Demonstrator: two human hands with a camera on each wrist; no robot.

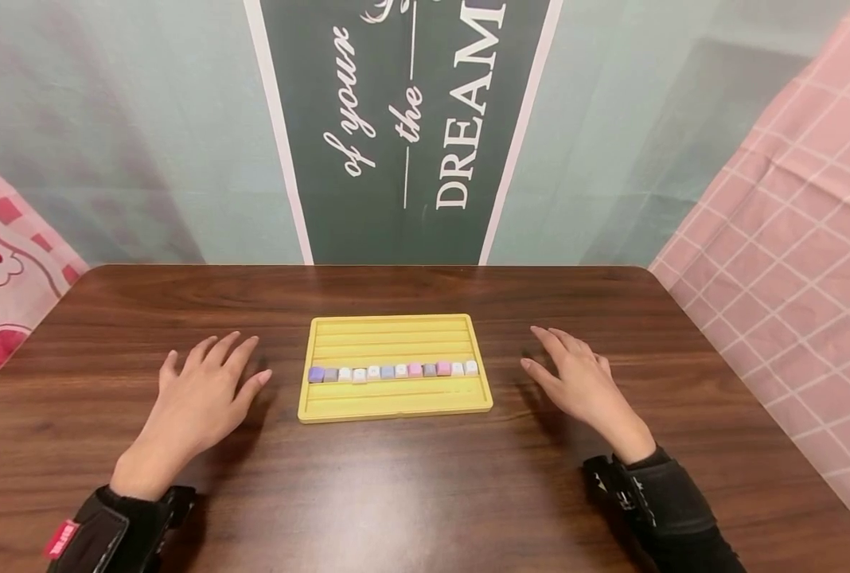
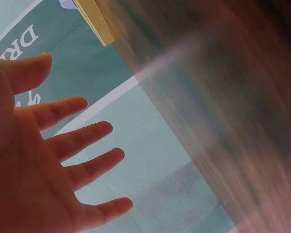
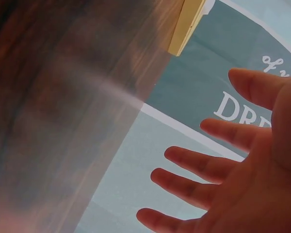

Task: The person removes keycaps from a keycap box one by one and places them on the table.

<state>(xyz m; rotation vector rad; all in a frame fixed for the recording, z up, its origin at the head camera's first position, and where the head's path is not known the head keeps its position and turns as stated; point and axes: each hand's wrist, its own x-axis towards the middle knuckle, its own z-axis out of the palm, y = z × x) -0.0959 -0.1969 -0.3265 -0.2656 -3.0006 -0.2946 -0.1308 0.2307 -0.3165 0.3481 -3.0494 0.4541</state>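
Observation:
A yellow tray (image 1: 389, 402) with raised ridges lies on the brown wooden table. Across it runs a row of several small keycaps (image 1: 387, 372) in purple, grey, white, blue and pink; any marks on them are too small to read. To the left of the tray, my left hand (image 1: 197, 398) is held over the table, palm down, its fingers spread and holding nothing. My right hand (image 1: 581, 382) is on the tray's other side, also with fingers extended and nothing in it. Both wrist views show bare palms, with only an edge of the tray (image 2: 98, 24) near the top.
Behind the table (image 1: 396, 493) hangs a pale green cloth (image 1: 203, 143) with a dark panel (image 1: 389, 231) bearing white lettering. A pink checked cloth (image 1: 797, 263) hangs on the right, and a pink patterned cloth (image 1: 9, 263) on the left. Black bands (image 1: 664, 493) wrap both wrists.

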